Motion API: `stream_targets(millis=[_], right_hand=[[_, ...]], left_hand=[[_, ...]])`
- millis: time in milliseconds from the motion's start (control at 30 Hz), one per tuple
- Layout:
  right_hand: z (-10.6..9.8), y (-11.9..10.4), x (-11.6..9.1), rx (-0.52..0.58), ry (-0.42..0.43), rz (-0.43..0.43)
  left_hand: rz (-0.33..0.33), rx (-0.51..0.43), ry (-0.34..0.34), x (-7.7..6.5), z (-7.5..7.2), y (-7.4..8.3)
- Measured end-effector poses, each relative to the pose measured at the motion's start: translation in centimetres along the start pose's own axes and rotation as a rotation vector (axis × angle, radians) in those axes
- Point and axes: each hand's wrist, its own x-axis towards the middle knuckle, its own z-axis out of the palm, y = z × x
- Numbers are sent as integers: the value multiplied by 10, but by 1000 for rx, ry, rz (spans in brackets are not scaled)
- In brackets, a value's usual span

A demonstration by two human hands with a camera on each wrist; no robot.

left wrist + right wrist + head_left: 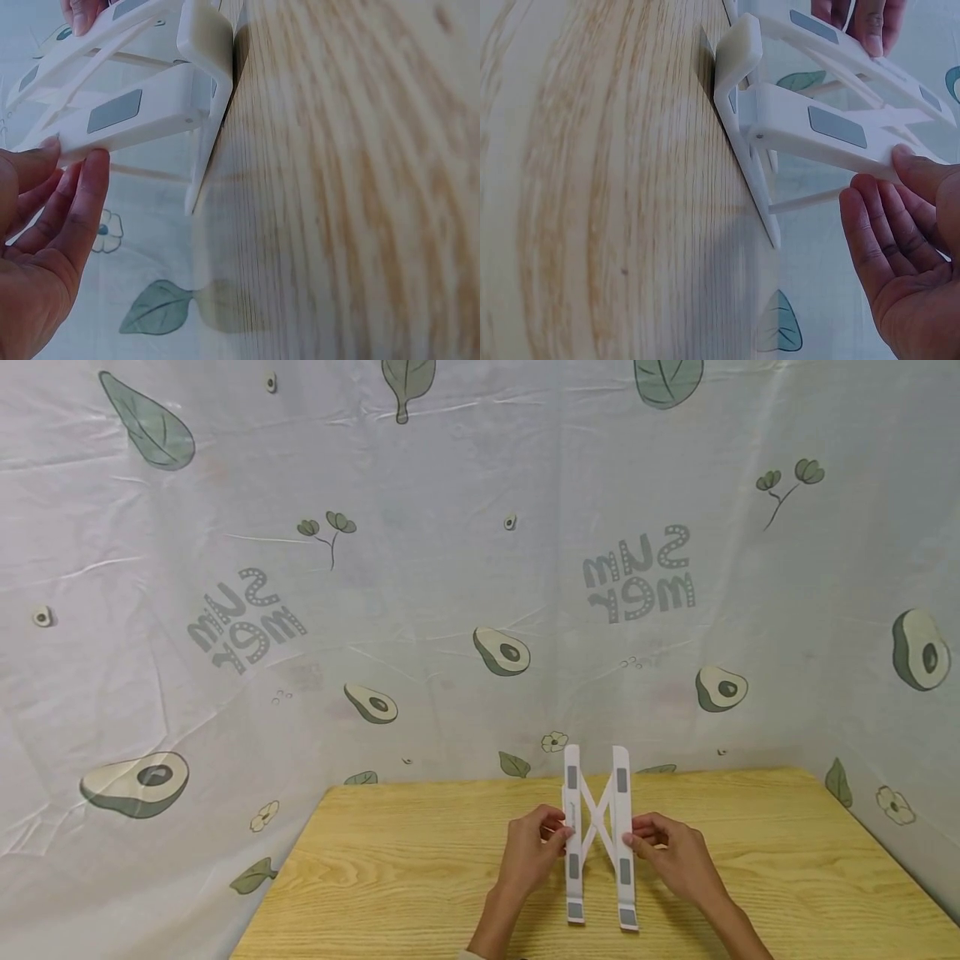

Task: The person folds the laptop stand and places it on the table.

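Observation:
A white folding laptop stand (pixel 622 810) with grey pads stands on the wooden table, its two long arms raised at a slant and joined by crossed bars. My left hand (pixel 531 852) pinches the left arm near its middle, thumb on top and fingers at the outer side. On the opposite arm, my right hand (pixel 678 858) has the same kind of pinch. In the left wrist view, the stand's upturned front lip (pixel 206 37) and flat base strip rest at the tabletop. The right wrist view shows the right-hand fingers (pixel 870 232) beneath the arm's edge.
Bare wood of the table (pixel 405 860) extends to both sides of the stand. A pale curtain (pixel 450 568) printed with avocados, leaves and mirrored lettering hangs behind the table and along its sides.

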Motion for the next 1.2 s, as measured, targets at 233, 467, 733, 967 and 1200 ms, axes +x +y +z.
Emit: stream_targets(millis=[233,467,733,967,1200], right_hand=[[2,-1,0,11,1,-3],[4,-4,0,29,-19,15],[8,-6,1,21,-29,17],[12,-8,2,11,-39,8],[13,-11,1,-9,-41,28]], left_hand=[[-10,-19,-1,-1,4,3],[-18,-25,-17,-1,10,6],[-25,-24,-17,-1,15,9],[-28,-31,-25,-1,23,11],[-17,23,-16,-1,28,14]])
